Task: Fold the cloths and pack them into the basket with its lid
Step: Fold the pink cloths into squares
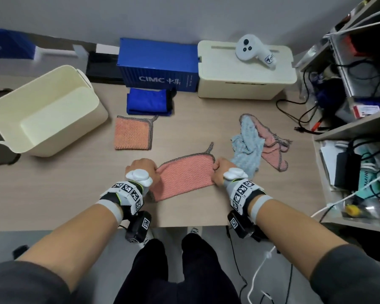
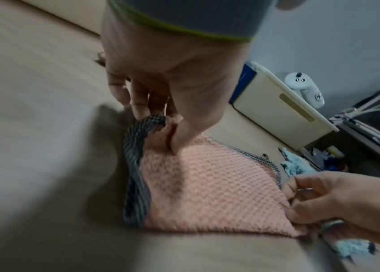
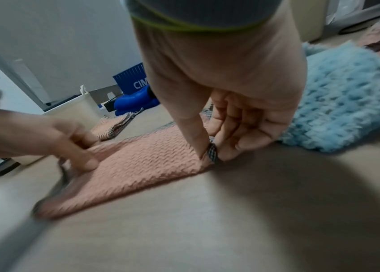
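Note:
A pink waffle cloth (image 1: 185, 176) with a grey checked hem lies folded on the table near its front edge. My left hand (image 1: 144, 170) pinches its left end (image 2: 161, 127). My right hand (image 1: 221, 170) pinches its right end between thumb and fingers (image 3: 212, 152). Both hands appear in each wrist view. An orange-pink cloth (image 1: 133, 133) lies folded behind it, and a folded blue cloth (image 1: 148, 102) further back. A light blue cloth (image 1: 247, 145) and a pink one (image 1: 272, 148) lie crumpled at the right. The cream basket (image 1: 42, 110) stands open at the left, tilted.
A blue container box (image 1: 158, 64) and a cream lidded box (image 1: 246, 71) with a white controller (image 1: 253, 50) on it stand at the back. Cluttered shelves (image 1: 355, 106) with cables rise at the right. The table's front edge (image 1: 184, 226) runs just behind my wrists.

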The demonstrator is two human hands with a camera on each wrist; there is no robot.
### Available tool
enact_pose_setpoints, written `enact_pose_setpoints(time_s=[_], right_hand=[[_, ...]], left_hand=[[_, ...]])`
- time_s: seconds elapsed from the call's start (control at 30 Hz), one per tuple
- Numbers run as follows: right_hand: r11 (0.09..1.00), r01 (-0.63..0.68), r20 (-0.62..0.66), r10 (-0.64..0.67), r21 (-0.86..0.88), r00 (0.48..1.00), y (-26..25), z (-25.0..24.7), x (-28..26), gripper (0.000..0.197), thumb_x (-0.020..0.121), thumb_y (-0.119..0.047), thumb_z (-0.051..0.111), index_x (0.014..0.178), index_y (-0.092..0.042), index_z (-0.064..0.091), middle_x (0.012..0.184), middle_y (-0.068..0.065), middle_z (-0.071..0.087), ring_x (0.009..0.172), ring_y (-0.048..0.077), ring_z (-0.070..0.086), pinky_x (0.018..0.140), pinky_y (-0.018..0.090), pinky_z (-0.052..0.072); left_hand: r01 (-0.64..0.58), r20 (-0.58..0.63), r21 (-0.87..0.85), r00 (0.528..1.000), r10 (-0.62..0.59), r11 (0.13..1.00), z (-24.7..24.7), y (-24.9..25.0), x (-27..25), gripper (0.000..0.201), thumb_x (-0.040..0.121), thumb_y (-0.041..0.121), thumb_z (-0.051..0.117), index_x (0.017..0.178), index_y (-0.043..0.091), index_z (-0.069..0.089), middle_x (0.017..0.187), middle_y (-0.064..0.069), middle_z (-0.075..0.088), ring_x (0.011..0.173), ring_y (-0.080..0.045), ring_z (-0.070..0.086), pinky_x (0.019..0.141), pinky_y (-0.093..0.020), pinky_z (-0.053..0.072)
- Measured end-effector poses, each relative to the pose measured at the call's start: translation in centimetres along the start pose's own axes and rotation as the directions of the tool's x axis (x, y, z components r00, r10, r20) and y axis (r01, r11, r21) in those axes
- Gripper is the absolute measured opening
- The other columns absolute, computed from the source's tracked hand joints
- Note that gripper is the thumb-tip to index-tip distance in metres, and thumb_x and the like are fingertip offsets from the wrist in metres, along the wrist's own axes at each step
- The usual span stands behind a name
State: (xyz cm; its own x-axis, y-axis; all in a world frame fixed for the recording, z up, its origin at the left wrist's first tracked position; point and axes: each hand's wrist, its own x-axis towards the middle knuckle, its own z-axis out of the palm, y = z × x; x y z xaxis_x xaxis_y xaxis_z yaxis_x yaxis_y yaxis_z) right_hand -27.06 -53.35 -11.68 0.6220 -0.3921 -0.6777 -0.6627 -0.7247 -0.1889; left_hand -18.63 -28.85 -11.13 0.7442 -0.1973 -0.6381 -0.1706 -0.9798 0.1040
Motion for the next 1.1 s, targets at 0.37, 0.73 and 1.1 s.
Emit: enact_pose_setpoints(time_s=[0.37, 0.73, 1.1], right_hand=[[0.966, 0.115, -0.112, -0.091, 0.233, 0.99, -2.2, -0.4, 1.7, 0.036, 0.075, -0.035, 0.073, 0.108, -0.027, 0.061, 0.1, -0.006, 0.065, 0.09, 0.019, 0.063, 0.082, 0.027, 0.049], [1.0, 0.014, 0.073, -0.013, -0.01, 0.997, -1.4, -0.2, -0.1, 0.023, 0.075, -0.035, 0.071, 0.079, -0.012, 0.069, 0.083, 0.005, 0.071, 0.074, 0.023, 0.067, 0.065, 0.027, 0.052], [0.982, 0.019, -0.043, -0.011, 0.189, 0.999, 0.8, -0.1, -0.2, 0.029, 0.076, -0.047, 0.068, 0.075, -0.02, 0.055, 0.078, 0.008, 0.067, 0.071, 0.027, 0.063, 0.062, 0.036, 0.049]], left_hand=[[0.126, 0.3, -0.307, 0.954, -0.029, 0.943, 3.7, -2.8, -4.2, 0.032, 0.069, 0.045, 0.077, 0.077, 0.015, 0.07, 0.074, -0.002, 0.066, 0.063, -0.018, 0.056, 0.061, -0.026, 0.043], [0.141, -0.002, -0.413, 0.988, -0.156, 0.9, 1.3, -2.8, -2.8, 0.021, 0.082, 0.027, 0.066, 0.097, 0.013, 0.067, 0.097, -0.006, 0.068, 0.088, -0.028, 0.063, 0.07, -0.027, 0.046], [0.06, -0.197, -0.634, 0.952, -0.236, 0.771, 2.0, -1.9, -1.9, 0.019, 0.075, 0.026, 0.075, 0.092, 0.019, 0.07, 0.1, -0.003, 0.068, 0.089, -0.024, 0.064, 0.081, -0.031, 0.052]])
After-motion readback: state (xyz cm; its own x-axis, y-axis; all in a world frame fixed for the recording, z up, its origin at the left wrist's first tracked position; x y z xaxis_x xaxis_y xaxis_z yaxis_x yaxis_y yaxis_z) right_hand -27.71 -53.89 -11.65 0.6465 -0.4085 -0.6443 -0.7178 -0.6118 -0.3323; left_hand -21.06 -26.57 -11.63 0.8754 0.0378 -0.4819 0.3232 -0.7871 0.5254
